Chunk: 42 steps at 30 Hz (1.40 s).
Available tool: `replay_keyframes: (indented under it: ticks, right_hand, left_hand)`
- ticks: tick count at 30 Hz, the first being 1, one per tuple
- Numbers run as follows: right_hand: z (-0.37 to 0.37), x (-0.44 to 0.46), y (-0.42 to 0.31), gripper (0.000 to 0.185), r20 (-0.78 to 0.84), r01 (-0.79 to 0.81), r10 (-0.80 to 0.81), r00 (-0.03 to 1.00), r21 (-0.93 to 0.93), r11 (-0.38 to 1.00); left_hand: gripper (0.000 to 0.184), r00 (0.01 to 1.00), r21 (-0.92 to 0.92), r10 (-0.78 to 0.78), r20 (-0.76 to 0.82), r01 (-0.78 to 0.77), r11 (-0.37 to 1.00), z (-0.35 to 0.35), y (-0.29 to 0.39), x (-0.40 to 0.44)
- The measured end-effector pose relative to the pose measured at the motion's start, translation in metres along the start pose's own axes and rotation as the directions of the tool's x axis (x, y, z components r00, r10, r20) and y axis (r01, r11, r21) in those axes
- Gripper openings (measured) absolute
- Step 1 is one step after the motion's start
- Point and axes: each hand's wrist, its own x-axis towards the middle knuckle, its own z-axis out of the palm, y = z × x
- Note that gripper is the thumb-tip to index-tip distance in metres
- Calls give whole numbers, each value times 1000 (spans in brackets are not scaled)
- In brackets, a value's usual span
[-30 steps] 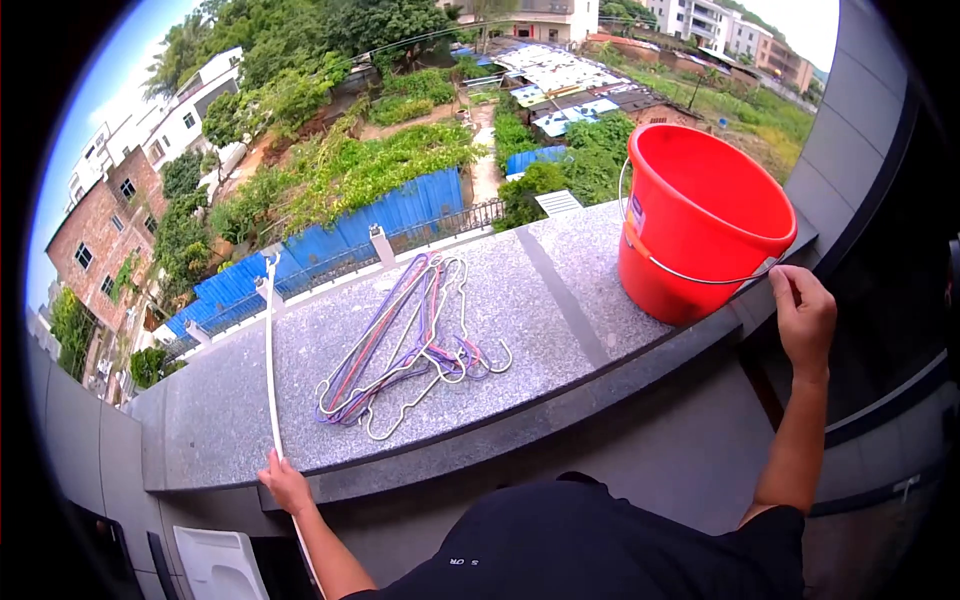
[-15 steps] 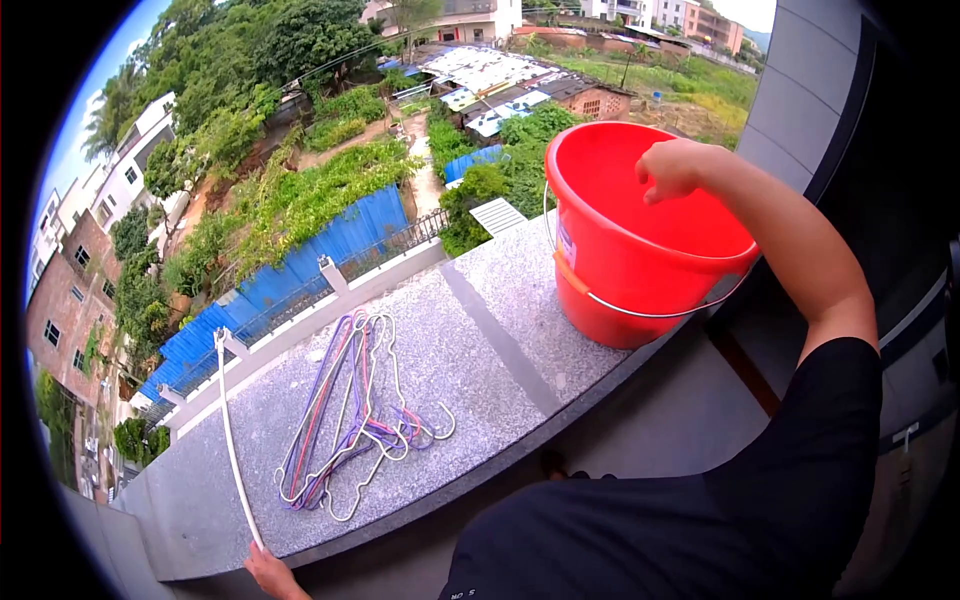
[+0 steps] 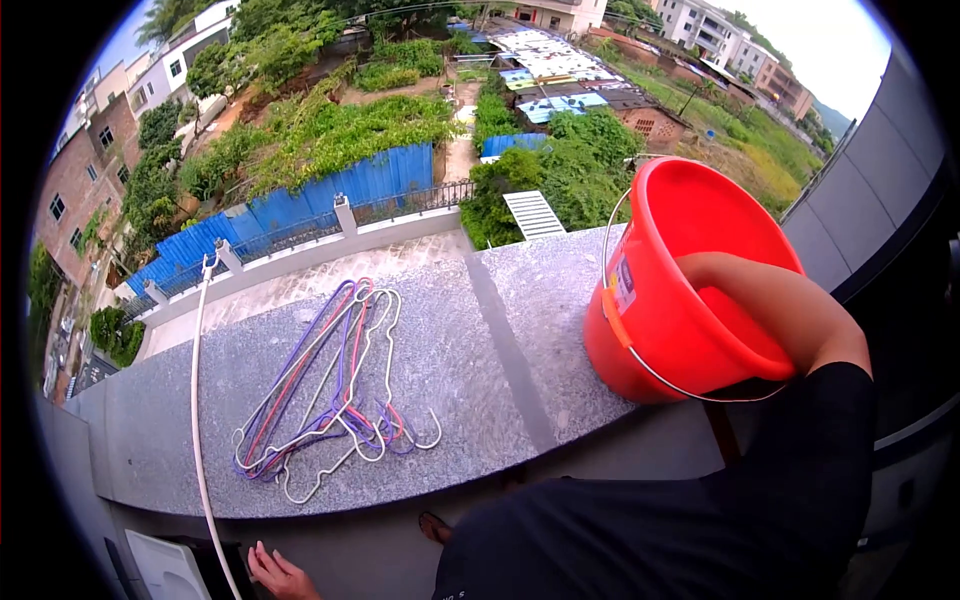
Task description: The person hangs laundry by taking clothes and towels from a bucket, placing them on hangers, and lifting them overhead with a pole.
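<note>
Red plastic distinguishes the bucket (image 3: 670,325), which sits at the near edge of the speckled grey ledge (image 3: 470,430), to your right, presumably so that your arm can enter comfortably over the rim. Your right forearm (image 3: 780,298) passes inside; the right hand is hidden by the bucket's wall, so whether it is clenched, loose or grasping something cannot be told. Your left hand (image 3: 281,573) is released, its fingers parted and holding nothing, just beside the white pole (image 3: 197,400). The pole crosses the ledge with its forked tip outward and probably leans on the near edge, which would let it stand unheld. Between pole and bucket, purple, pink and white hangers (image 3: 346,408) lie in one overlapping heap, likely grouped for easy reach. Of writing, the bucket's label (image 3: 624,283) bears print too small to read; pale letters on your black shirt (image 3: 620,535) are cut off by the lower border, leaving no brand legible
</note>
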Motion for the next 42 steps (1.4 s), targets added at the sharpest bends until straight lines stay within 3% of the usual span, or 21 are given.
replay_keyframes:
  ticks: [2,7,9,14,18,19,21,23,24,26,27,30,31,35,36,37,38,39,40,41,42]
  right_hand:
    - [-11,-2,-1,52,12,-9,8,1000,36,999]
    - [-37,-5,-23,46,45,0,-6,999,115,993]
    - [-49,-12,-34,43,44,15,-23,999,172,985]
    - [-65,-50,-48,36,10,-62,65,998,478,876]
    - [-58,-94,-18,22,-380,-24,259,888,523,852]
    - [-58,-110,-15,33,-444,48,240,863,545,837]
    - [-55,-144,-17,28,-507,62,319,801,600,797]
    - [-63,-183,-27,30,-616,85,428,661,628,774]
    - [-66,-201,-16,33,-702,82,449,553,582,809]
    - [-78,-241,-18,34,-753,202,598,273,653,730]
    - [-85,-263,-11,34,-736,261,648,195,676,689]
    - [-99,-308,-7,35,-685,425,728,20,665,614]
    - [-106,-314,-15,37,-660,346,750,54,716,606]
    - [-131,-329,-21,18,-713,289,619,-330,548,785]
    - [-139,-341,-20,18,-640,325,644,-419,557,764]
    - [-152,-348,-31,19,-649,320,503,-571,388,864]
    - [-162,-366,-45,18,-505,494,620,-601,375,784]
    - [-174,-389,-22,26,-488,215,462,-740,479,851]
    - [-181,-416,-60,85,-581,382,577,-575,433,816]
    - [-195,-423,-93,67,-454,422,491,-743,252,871]
    - [-215,-481,-16,49,-393,10,256,-883,530,848]
  left_hand:
    - [35,999,71,44,7,-44,997,3,-13,-21]
    - [33,990,-99,-76,-116,64,993,1,-10,18]
    - [34,987,-130,-32,-159,11,991,-2,-4,41]
    - [30,984,-212,-12,-177,-27,977,-15,6,61]
    - [29,987,-185,-26,-157,-3,983,-21,-9,50]
    - [29,985,-144,-22,-171,-3,990,-21,-11,48]
    - [29,985,-206,-47,-168,11,979,-14,-27,40]
    - [28,984,-233,-21,-178,-21,972,-7,-40,37]
    - [27,985,-195,8,-170,-41,980,-6,-47,39]
    - [26,978,-162,79,-194,-111,980,6,-67,44]
    - [27,972,-219,93,-218,-142,965,14,-75,48]
    - [28,958,-268,118,-261,-190,945,21,-76,64]
    - [28,953,-265,132,-271,-206,942,20,-71,70]
    - [25,956,-335,160,-245,-238,911,28,-43,84]
    - [24,960,-369,166,-226,-242,897,27,-32,86]
    - [23,970,-443,129,-204,-210,872,29,-19,85]
    - [22,967,-448,158,-200,-234,863,27,-7,87]
    - [21,963,-486,182,-200,-259,835,26,6,87]
    - [21,958,-524,205,-199,-281,804,25,20,87]
    - [21,956,-581,231,-180,-293,760,22,35,87]
    - [21,951,-636,262,-162,-303,710,18,53,87]
